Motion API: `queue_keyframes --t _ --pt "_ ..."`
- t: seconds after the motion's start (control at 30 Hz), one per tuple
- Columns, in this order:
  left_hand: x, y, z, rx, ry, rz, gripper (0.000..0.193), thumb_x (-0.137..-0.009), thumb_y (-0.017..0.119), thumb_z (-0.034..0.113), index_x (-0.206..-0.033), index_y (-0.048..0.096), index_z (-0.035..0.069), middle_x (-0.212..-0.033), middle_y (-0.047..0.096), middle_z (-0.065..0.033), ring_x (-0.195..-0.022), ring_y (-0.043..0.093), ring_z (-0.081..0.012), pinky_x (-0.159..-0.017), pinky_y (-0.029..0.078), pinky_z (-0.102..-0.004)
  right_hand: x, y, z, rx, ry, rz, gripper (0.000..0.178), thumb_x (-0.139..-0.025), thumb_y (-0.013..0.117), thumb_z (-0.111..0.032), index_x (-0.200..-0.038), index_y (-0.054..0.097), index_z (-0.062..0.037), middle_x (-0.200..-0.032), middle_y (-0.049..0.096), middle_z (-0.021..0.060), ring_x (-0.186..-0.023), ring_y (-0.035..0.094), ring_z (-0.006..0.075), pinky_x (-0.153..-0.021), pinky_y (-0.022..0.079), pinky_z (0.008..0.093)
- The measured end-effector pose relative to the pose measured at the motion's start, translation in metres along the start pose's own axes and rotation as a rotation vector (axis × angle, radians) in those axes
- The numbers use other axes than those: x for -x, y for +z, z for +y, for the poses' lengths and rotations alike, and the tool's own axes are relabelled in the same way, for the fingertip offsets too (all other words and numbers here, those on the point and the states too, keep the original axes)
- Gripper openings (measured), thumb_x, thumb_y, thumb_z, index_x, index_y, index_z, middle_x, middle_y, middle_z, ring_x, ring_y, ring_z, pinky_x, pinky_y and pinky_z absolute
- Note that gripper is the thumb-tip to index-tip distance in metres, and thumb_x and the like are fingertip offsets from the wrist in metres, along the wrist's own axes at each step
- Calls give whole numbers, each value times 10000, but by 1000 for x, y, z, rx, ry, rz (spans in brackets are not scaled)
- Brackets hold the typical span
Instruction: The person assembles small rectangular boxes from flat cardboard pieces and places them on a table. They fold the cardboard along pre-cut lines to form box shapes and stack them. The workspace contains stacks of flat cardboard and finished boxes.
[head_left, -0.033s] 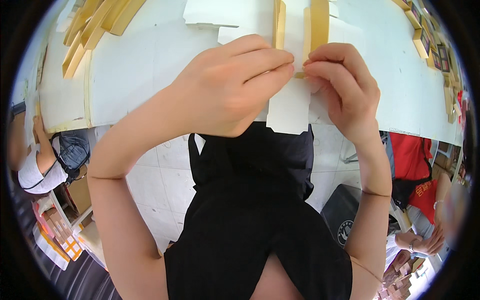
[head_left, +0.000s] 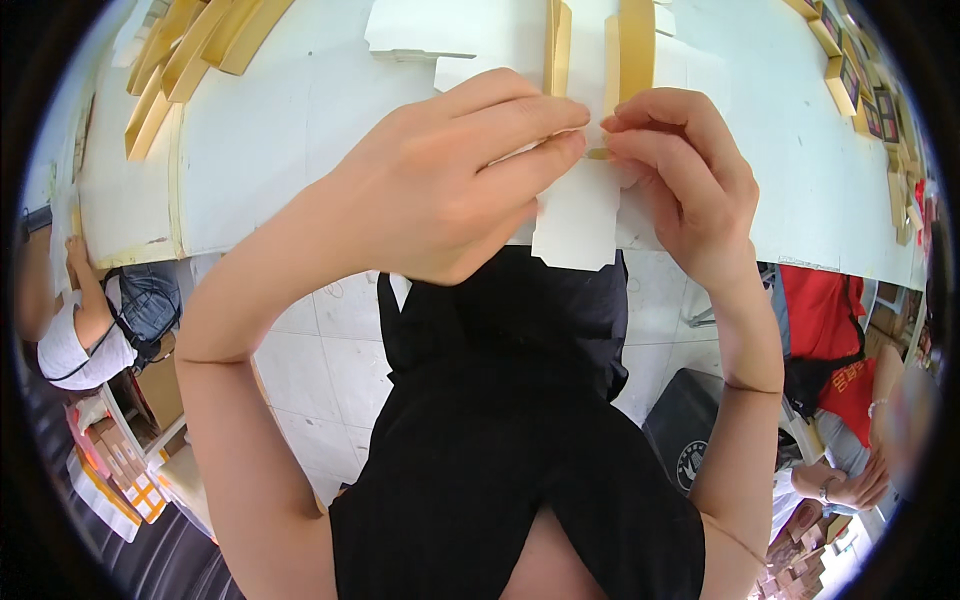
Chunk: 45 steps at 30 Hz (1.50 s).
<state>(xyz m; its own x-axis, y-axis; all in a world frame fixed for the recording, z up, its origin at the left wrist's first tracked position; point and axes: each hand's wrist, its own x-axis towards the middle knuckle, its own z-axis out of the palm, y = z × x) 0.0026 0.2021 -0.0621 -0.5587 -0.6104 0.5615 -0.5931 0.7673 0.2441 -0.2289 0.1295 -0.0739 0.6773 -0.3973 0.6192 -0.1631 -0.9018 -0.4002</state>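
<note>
A partly folded paper box (head_left: 577,225), white inside with gold outer sides, lies near the table's front edge. Its two long gold-edged walls stand up, and a white end flap reaches toward me. At the left wall's near end, my left hand (head_left: 450,175) is closed in a pinch on the box. My right hand (head_left: 690,175) pinches it at the near end of the right wall. A small gold tab shows between the fingertips; the rest of the fold is hidden by my fingers. White flat card blanks (head_left: 410,30) lie behind my left hand.
Several folded gold trays (head_left: 190,50) are piled at the far left of the white table (head_left: 270,130). Along the right side stand several gold boxes with dark windows (head_left: 850,85). Other people, one with a bare arm (head_left: 85,285), are at both sides. A dark bin (head_left: 685,425) is below the table.
Both hands stay at the box's near corners. My left hand has tilted slightly, its lower side dropping a little. The box and right fingertips have shifted very slightly left.
</note>
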Motion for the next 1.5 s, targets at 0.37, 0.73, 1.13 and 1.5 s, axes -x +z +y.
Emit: queue_keyframes --t 0.37,0.73,1.13,1.5 --pt "-21 7 2 -7 -325 75 169 -905 744 168 -845 683 22 -817 657 -39 -626 650 -119 -526 502 -286 -9 -26 8 -518 297 -82 389 -736 515 224 -1010 705 24 -1314 544 205 -1103 642 291 -1003 542 405" --pt "-96 -22 -32 -100 -616 -479 53 -815 641 88 -840 649 41 -914 596 -102 -947 632 -290 -739 523 -375 -17 12 -7 582 -196 42 291 -704 674 -79 -990 683 -23 -913 653 65 -987 649 239 -1026 517 454" --pt "-109 8 -90 -446 201 -404 74 -805 653 120 -809 720 88 -757 669 -80 -743 686 -290 -633 536 -407 -34 17 -10 420 -25 -334 136 -838 701 -139 -815 619 -33 -837 627 93 -866 628 289 -932 473 401" --pt "-46 -46 -24 399 5 -509 230 -802 791 204 -941 738 28 -897 699 -88 -802 684 -246 -705 543 -320 -23 -45 46 428 -93 -269 254 -723 616 156 -919 669 3 -1392 605 105 -1407 458 314 -1206 266 581"
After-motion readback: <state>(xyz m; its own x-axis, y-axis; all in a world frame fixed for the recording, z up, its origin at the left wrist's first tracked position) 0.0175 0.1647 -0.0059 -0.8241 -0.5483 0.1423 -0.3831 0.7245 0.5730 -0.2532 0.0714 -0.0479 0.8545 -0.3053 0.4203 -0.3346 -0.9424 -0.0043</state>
